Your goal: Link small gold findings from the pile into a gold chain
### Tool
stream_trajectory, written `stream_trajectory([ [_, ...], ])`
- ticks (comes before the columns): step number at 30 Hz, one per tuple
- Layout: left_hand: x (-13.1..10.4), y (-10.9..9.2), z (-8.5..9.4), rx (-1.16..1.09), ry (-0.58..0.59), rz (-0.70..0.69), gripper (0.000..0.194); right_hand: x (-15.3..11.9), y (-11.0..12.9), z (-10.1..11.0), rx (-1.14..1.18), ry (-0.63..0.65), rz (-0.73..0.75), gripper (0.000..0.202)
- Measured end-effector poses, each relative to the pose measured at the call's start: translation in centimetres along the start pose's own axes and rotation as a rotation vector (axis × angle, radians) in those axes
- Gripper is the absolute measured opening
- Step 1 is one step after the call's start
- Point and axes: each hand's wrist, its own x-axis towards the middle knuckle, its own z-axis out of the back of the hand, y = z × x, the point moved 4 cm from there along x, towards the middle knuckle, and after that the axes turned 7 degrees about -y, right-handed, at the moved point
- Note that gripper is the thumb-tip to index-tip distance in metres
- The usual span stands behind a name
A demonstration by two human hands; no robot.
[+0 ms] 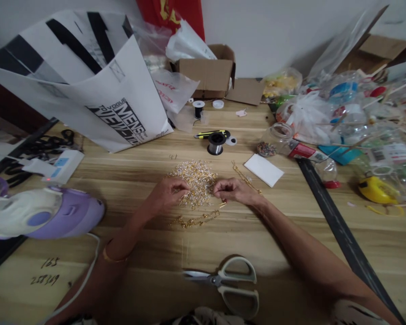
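Observation:
A heap of small gold pins with clear beads lies in the middle of the wooden table. My left hand rests at the heap's left edge, fingers curled on some of the pins. My right hand sits at its right edge, fingertips pinched on a small gold piece. A short assembled gold bead chain lies just below both hands. Another gold chain runs up behind my right hand.
Scissors lie near the front edge. A purple and cream appliance stands at left, a large printed paper bag behind it. Wire spools, a white card, a bead jar and cluttered plastic bags fill the back right.

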Motion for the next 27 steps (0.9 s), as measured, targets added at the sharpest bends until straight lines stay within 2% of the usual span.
stream_trajectory([
  [4, -1.0, -0.5, 0.0, 0.285, 0.253, -0.121, 0.014, 0.0, -0.3, 0.2, 0.006, 0.006, 0.0, 0.024],
  [9, -2.6, -0.7, -0.9, 0.532, 0.373, -0.215, 0.017, 0.1, -0.5, 0.3, 0.014, 0.012, 0.005, 0.026],
  [12, -3.2, -0.4, -1.4, 0.609, 0.375, -0.255, 0.018, 0.1, -0.5, 0.3, 0.016, 0.019, 0.002, 0.025],
  [17, -4.2, -0.1, -1.9, 0.643, 0.298, -0.368, 0.019, 0.1, -0.6, 0.4, 0.025, 0.037, 0.007, 0.024],
  [23, -4.9, 0.4, -2.4, 0.664, 0.27, -0.388, 0.027, 0.1, -0.6, 0.3, 0.019, 0.034, 0.011, 0.025],
  [27, -4.5, 0.3, -2.1, 0.616, 0.257, -0.382, 0.023, 0.1, -0.6, 0.2, 0.024, 0.026, 0.004, 0.025],
])
